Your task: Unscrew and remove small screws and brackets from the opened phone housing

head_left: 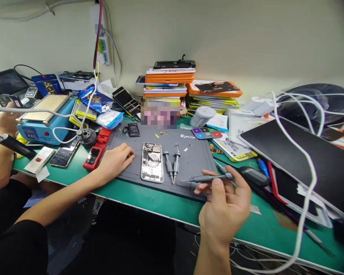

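My right hand is closed around a grey precision screwdriver, its thin tip pointing left above the mat's front right part. My left hand rests on the left side of the grey work mat, fingers curled in and nothing visible in them. Between the hands lies an opened phone with its inner parts exposed. Right beside it are two more screwdrivers, one next to the other, tips toward me. A black phone battery lies at the mat's back left.
Stacked orange and yellow boxes stand against the wall. At left are a blue heating plate machine, a red device and another person's hand. A white cable loops down at right before a dark flat panel.
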Tool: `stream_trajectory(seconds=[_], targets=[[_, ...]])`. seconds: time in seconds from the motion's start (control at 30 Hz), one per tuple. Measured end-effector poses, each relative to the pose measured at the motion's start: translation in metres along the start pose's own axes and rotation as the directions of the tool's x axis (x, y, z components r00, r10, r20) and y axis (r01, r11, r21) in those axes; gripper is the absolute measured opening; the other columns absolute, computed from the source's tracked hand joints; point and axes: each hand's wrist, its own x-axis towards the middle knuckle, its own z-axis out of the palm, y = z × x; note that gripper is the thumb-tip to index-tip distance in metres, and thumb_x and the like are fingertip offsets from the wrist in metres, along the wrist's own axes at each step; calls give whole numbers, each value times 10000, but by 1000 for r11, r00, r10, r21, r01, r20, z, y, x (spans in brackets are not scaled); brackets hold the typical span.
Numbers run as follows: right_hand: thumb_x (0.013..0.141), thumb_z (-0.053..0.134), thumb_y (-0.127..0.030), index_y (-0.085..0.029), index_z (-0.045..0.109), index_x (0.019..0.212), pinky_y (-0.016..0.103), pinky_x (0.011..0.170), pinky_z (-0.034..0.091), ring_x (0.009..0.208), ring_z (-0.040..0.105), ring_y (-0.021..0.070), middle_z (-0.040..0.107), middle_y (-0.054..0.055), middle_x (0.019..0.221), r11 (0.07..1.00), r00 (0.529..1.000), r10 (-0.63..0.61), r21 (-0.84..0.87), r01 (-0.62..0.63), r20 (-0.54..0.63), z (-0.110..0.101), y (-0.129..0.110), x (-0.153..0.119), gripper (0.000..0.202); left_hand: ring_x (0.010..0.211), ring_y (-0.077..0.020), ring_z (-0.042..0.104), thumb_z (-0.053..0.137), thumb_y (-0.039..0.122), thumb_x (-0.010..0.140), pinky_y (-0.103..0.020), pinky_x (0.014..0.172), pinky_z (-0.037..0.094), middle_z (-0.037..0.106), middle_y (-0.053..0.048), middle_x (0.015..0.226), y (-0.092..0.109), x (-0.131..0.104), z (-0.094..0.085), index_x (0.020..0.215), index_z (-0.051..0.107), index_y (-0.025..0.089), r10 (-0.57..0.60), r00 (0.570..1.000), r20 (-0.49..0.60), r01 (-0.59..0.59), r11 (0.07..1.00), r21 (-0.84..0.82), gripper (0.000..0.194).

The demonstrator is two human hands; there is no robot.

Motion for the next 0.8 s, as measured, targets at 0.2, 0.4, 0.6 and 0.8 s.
stream_trajectory(seconds=[0.2, 0.4, 0.6, 0.8], targets=[[922, 748, -317, -204, 640, 1375, 245, 555, 550, 570, 621, 87, 794, 32, 967, 1000, 1000, 1, -9, -1, -5, -2, 5, 0, 480, 940, -191, 735, 517, 330, 1112, -278, 722, 530, 719, -49, 1068, -2, -2, 6, 1092, 702, 200, 3, 1000, -28, -3, 1000, 1, 227], [922, 730, -302, -220, 657, 1353, 239, 531, 549, 554, 621, 93, 793, 16, 934, 999, 1000, -16, -32, 16, -16, -2, 5, 1, 444, 977, -185, 757, 492, 326, 1127, -284, 815, 556, 775, -52, 1116, -7, -4, 1, 1182, 758, 223, 14, 999, -29, -16, 997, -71, 290], [933, 720, -287, -222, 656, 1363, 236, 537, 555, 556, 624, 87, 795, 20, 949, 999, 1000, -12, -45, 11, -17, -1, 3, 1, 440, 894, -153, 752, 518, 394, 1113, -260, 787, 514, 814, -5, 995, -17, -31, -36, 995, 772, 234, -161, 956, -243, 150, 987, -62, 322], [938, 711, -275, -217, 654, 1362, 235, 534, 556, 552, 614, 82, 797, 22, 949, 999, 1000, -8, -42, 7, -14, 0, 2, 1, 432, 705, -179, 663, 503, 521, 1076, -291, 667, 382, 741, 4, 747, -48, -63, -86, 831, 740, 233, -577, 712, -400, 625, 780, -13, 446]])
